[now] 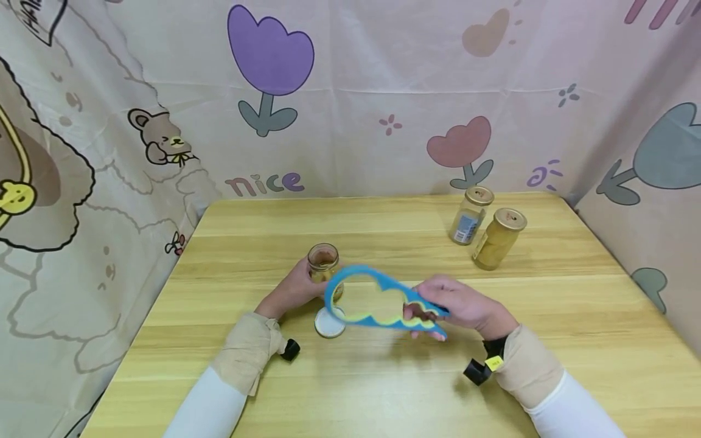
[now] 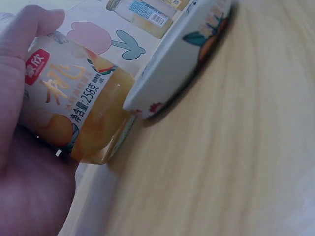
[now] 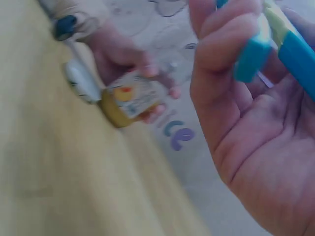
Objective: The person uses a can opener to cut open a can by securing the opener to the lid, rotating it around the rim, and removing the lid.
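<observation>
My left hand (image 1: pixel 296 287) grips an open glass jar of peaches (image 1: pixel 324 258) standing on the table, its label facing the left wrist camera. Right beside the jar lies a round white lid (image 1: pixel 330 323), with a peach print on its side in the left wrist view. In my right hand (image 1: pixel 462 302) is a blue jar opener (image 1: pixel 358 269) with a scalloped yellow-green inner edge. Fingers and thumb hold it by its handle ends. Its wide loop points left, overlapping the jar and the lid's edge in the head view.
Two more jars with gold lids stand at the back right: a jar with a blue label (image 1: pixel 467 225) and a jar with yellowish contents (image 1: pixel 495 243). A printed cloth (image 1: pixel 356 140) hangs behind the wooden table (image 1: pixel 383 389).
</observation>
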